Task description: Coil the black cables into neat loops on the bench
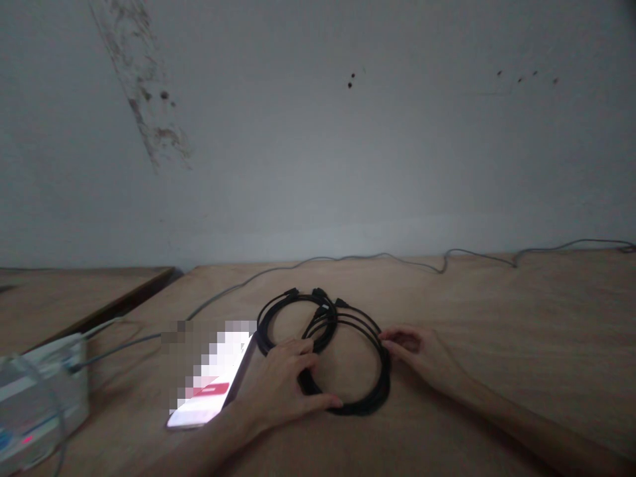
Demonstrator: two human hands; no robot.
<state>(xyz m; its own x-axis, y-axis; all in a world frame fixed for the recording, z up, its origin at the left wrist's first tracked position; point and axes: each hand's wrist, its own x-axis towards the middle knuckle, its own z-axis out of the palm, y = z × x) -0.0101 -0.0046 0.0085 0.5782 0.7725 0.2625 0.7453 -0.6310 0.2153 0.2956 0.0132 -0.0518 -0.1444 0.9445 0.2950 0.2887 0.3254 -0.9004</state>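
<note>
Two coils of black cable lie overlapping on the wooden table. The nearer coil (380,391) is between my hands; the farther coil (263,331) sits behind it to the left. Black plugs (320,293) stick out at the top of both coils. My left hand (285,381) grips the left and lower side of the nearer coil, its thumb lying along the bottom edge and its fingers bent over the left side. With thumb and forefinger, my right hand (415,348) pinches the same coil at its upper right.
A phone-like device (206,404) with a bright screen, partly pixelated, lies left of my left hand. Farther left stands a white box (74,404) with a grey cable plugged in. A thin grey cable (268,270) runs along the wooden table (521,344) below the marked wall (397,159).
</note>
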